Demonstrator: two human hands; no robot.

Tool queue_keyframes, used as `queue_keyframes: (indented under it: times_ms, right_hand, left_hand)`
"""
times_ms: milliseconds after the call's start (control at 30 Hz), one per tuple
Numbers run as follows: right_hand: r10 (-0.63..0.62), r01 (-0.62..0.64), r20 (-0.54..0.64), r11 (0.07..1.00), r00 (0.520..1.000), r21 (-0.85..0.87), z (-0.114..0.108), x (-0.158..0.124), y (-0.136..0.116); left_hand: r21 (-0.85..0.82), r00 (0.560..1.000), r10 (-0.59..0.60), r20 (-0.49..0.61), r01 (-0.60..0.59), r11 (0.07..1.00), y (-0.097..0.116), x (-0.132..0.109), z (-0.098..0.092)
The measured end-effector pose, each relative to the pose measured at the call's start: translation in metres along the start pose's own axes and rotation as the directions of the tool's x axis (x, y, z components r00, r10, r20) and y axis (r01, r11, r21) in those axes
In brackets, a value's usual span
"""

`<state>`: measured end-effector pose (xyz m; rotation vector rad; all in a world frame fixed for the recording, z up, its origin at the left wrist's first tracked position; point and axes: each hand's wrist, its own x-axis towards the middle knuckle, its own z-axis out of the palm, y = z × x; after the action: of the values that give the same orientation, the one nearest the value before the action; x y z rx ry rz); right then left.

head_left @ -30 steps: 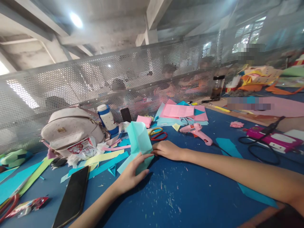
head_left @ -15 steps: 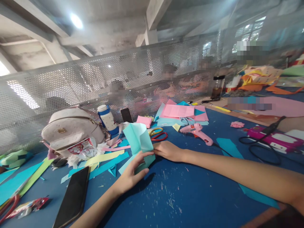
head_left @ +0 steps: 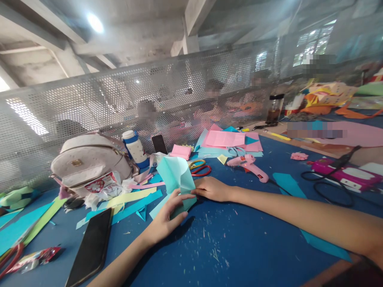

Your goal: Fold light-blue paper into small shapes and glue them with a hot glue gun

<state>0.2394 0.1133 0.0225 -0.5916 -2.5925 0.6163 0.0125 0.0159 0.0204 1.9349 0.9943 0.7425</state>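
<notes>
Head view, blue table [head_left: 245,243]: a worker's two bare hands steady a folded aqua paper [head_left: 175,173], propped up at table center, lower part partly hidden behind the L hand [head_left: 167,215]. That hand is half open, thumb well apart from fingers, fingertips against the paper's lower fold. R hand [head_left: 214,189] has its fingertips closed on the paper's R edge; thumb mostly hidden, so how firm the pinch is, I can't tell.

Just behind, red-and-yellow-handled scissors [head_left: 202,170], blades lost behind the paper. Pink glue gun [head_left: 249,166] lies beyond the R forearm, which also covers the middle of a blue paper strip [head_left: 290,185]. Lower L: dark phone [head_left: 91,245], bottom end cut off by frame; red-handled scissors [head_left: 13,259], also cropped.

Bkgd: pale backpack [head_left: 86,159] w/ a bottle [head_left: 135,149] beside it, against a perforated metal screen [head_left: 113,91]; ppl behind it blurred, hard to make out.
</notes>
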Motion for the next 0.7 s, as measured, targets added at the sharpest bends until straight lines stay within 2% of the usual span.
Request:
queue_keyframes:
  times_ms: [267,467,700]
  right_hand:
    - [0.004,-0.005,-0.042,0.999,0.999,-0.036,-0.002,0.001,-0.006]
    - [-0.030,0.026,-0.065,0.998,0.997,-0.062,-0.002,0.000,-0.004]
    - [-0.062,0.054,-0.097,0.995,0.993,-0.080,-0.003,-0.002,-0.002]
  left_hand:
    - [0.033,0.999,0.022,0.028,-0.023,0.999,0.002,0.002,0.002]
    - [0.147,0.997,0.065,0.029,-0.069,0.987,0.009,0.003,0.004]
    - [0.238,0.998,0.061,0.031,-0.067,0.969,0.007,0.002,0.004]
